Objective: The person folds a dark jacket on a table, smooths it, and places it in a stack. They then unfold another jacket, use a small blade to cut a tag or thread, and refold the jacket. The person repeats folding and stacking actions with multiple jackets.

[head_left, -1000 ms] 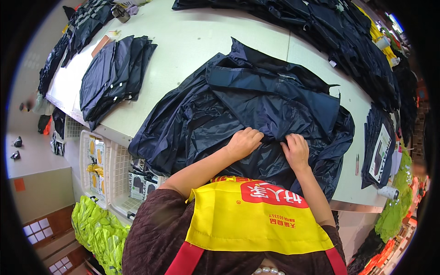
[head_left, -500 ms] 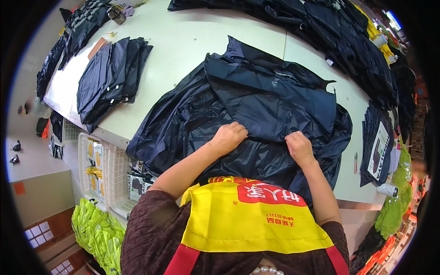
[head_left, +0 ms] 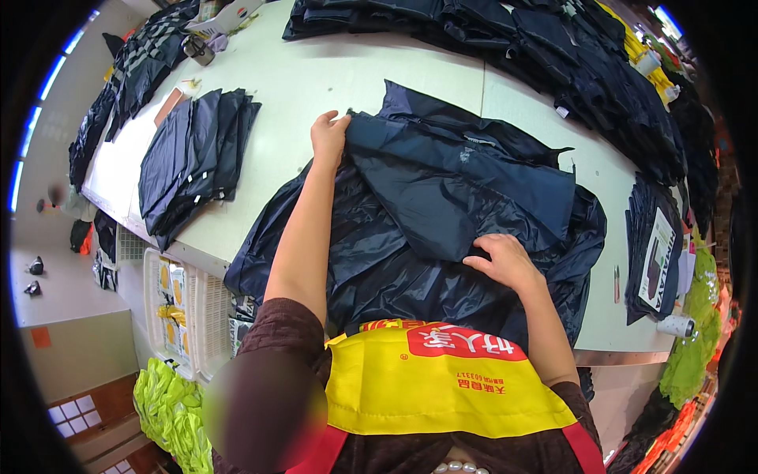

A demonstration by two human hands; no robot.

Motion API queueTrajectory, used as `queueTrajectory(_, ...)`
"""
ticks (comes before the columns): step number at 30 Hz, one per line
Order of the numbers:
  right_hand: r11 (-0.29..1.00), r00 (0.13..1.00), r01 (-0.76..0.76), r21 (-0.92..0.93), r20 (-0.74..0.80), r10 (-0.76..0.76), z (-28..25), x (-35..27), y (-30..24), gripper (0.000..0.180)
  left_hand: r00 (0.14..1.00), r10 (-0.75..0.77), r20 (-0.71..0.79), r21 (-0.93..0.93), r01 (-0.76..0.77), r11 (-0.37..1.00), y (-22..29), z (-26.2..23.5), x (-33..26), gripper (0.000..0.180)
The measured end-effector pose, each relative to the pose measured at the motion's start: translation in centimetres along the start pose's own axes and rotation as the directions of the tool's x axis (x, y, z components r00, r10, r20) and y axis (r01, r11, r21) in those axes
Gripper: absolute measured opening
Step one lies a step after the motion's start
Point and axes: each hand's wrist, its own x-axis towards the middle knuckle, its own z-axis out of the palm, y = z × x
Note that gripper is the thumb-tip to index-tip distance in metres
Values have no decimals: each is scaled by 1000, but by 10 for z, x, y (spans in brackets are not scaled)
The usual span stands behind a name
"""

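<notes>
A shiny dark navy jacket [head_left: 410,229] lies spread and partly folded on the pale table in front of me. Its upper part makes a flat panel with a small light print, and one pointed piece of cloth sticks out at the far side. My left hand [head_left: 329,138] reaches to the panel's far left corner, its fingertips pinched at the cloth edge there. On the lower edge of the panel rests my right hand [head_left: 509,262], thumb apart from the fingers, palm down on the cloth.
Folded dark garments [head_left: 197,162] lie in a stack at left; more dark garments [head_left: 482,31] line the far edge. At right are a packaged dark garment [head_left: 654,257], a small pen-like tool [head_left: 617,284] and a white spool [head_left: 676,325]. White baskets [head_left: 175,316] stand below the table's left edge.
My left hand has moved from the jacket's middle up to its far left corner. My right hand has shifted slightly left and its fingers have loosened from a pinch.
</notes>
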Motion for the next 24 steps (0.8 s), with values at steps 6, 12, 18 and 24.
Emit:
queueTrajectory(6, 899, 960, 173, 403, -275, -61, -41, 24, -14, 23, 989, 35, 147, -393, 26, 919, 28, 13, -37, 43)
queueTrajectory(12, 780, 833, 373, 502, -551, -44, -50, 102, -41, 20, 960, 122, 252, -484, 15, 875, 61, 28, -88, 43)
queueTrajectory(18, 650, 843, 370, 664, -535, 66, -44, 143, -57, 23, 908, 257, 332, -364, -128, 922, 66, 48, -120, 39)
queueTrajectory(24, 764, 735, 437, 475, -679, 2, -43, 126, -51, 17, 842, 294, 452, -257, -192, 947, 64, 58, -134, 43)
